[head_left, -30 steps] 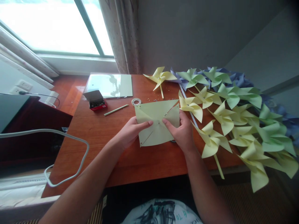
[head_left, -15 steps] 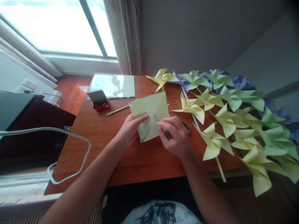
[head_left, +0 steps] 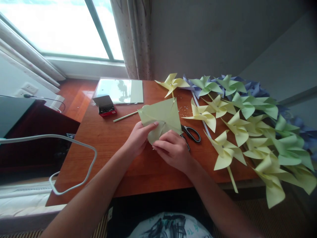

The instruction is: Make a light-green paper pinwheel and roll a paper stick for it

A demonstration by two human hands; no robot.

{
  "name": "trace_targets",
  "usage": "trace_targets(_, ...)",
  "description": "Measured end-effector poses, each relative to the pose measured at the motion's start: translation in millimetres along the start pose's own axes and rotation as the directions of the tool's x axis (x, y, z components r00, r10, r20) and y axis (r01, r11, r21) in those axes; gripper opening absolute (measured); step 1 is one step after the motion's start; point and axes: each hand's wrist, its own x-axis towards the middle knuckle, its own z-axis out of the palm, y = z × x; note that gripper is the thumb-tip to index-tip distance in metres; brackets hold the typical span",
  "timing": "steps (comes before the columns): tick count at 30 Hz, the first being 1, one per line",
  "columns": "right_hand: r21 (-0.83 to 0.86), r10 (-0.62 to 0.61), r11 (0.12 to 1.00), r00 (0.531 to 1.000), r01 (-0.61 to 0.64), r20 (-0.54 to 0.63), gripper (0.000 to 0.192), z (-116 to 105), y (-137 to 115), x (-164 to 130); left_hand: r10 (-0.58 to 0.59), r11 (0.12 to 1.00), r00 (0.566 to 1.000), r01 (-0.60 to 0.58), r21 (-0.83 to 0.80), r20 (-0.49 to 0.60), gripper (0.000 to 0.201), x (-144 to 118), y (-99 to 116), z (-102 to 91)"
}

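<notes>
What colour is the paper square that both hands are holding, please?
Pale yellow-green paper square, clearest in the head view.

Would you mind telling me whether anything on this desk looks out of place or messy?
Small pale scraps lie scattered on the wooden table just behind the scissors. Several finished pinwheels hang past the table's right front edge. Otherwise nothing stands out; both hands, left hand and right hand, hold the yellow paper square.
</notes>
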Motion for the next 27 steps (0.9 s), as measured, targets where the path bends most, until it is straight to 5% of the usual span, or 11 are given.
trace_targets(10, 0.121, 0.33, 0.941, 0.935, -0.315, -0.129, 0.011, -12, 2, 5, -0.017, 1.0, 0.998, 0.016, 0.016, 0.063, 0.027, -2, 1, -1.3)
trace_targets(20, 0.12, 0.47, 0.883, 0.856, -0.454, -0.215, 0.011, -12, 5, 5, -0.033, 0.999, 0.999, 0.032, 0.037, 0.043, 0.026, -4, 3, 1.3)
trace_targets(27, 0.126, 0.488, 0.873, 0.841, -0.472, -0.233, 0.01, -12, 7, 5, -0.041, 0.998, 0.997, 0.037, 0.055, 0.058, 0.028, -5, 3, 1.5)
